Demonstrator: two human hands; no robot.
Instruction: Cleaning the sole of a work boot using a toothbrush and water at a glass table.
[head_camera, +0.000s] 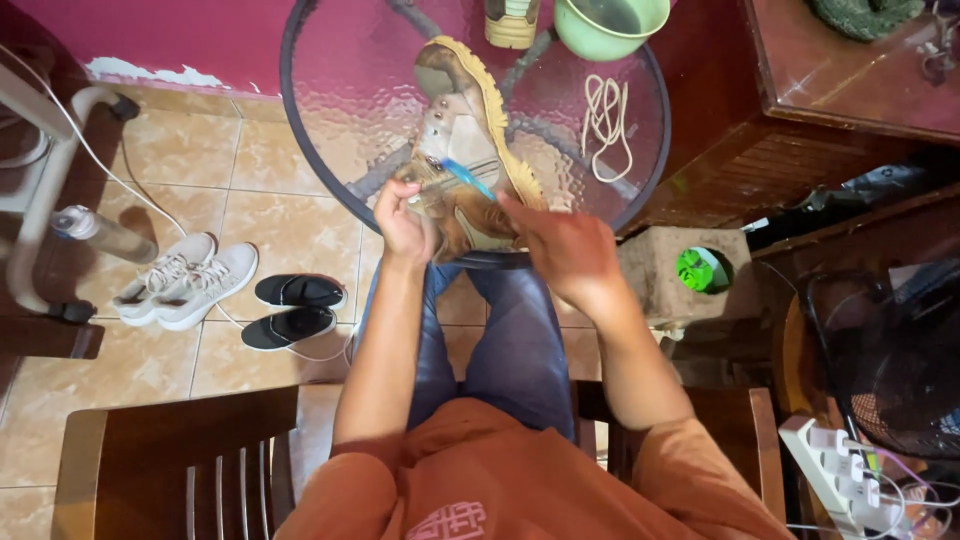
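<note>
Tiled floor in beige and a magenta wall frame a round glass-topped table (640, 150) with a dark metal rim, where someone in an orange shirt and blue jeans sits working. Fingers of the left hand (403, 222) are curled shut around the handle end of a blue-handled brush (466, 177), whose head rests against the side of a worn tan leather boot with a yellowish rubber sole (470, 130). That boot lies tilted on its side on the glass, toe pointing away from the sitter, heel at the near rim. Over the heel end sits the right hand (562, 248), fingers bent down against the leather, though I cannot tell how firmly they clasp it. Just to the right of the boot lies a loose cream-coloured shoelace (606, 118), coiled on the glass. At the far edge stands a pale green plastic bowl (610, 22), with a tan container (512, 20) beside it. Down on the floor to the left are a pair of white sneakers (185, 280) and, beside them, a pair of black slip-on shoes (292, 308). A dark wooden chair back (180, 450) shows nearest the onlooker.
</note>
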